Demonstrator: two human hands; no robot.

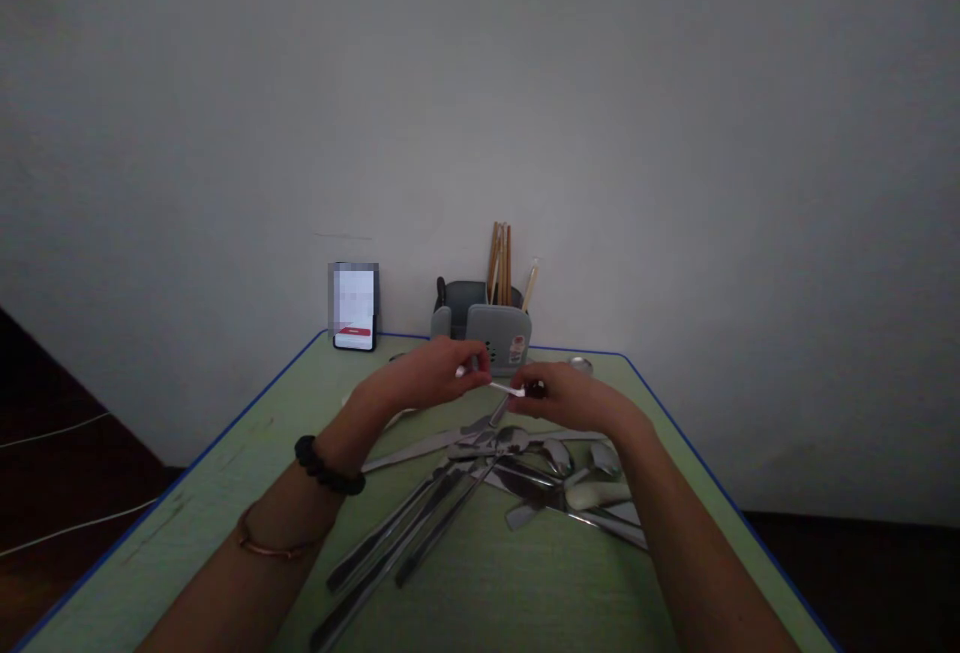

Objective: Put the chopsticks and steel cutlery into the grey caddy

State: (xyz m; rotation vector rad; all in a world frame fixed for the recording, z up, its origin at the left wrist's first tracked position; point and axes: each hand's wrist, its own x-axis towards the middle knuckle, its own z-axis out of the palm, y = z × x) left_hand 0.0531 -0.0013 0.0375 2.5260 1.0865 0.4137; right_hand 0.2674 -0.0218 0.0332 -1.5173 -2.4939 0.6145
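Above the table, just before the cutlery holder, my left hand [442,371] is closed in a pinch on a thin, shiny spoon [504,388]. The spoon lies roughly level and spans the gap between my hands. At its other end my right hand [566,395] is closed, with fingertips on the tip. My fingers hide part of the spoon. Below both hands lies a loose pile of metal cutlery: table knives [424,513], several spoons [556,455] and a pale-handled piece [596,495]. The grey cutlery holder [499,323] stands behind my hands with wooden chopsticks [500,263] upright in it.
A phone [354,308] with a lit screen leans against the wall [675,133] at the table's back left. The green table [247,443] has a blue edge. A round metal piece [580,365] lies at the back right. White cables [82,523] run at the left.
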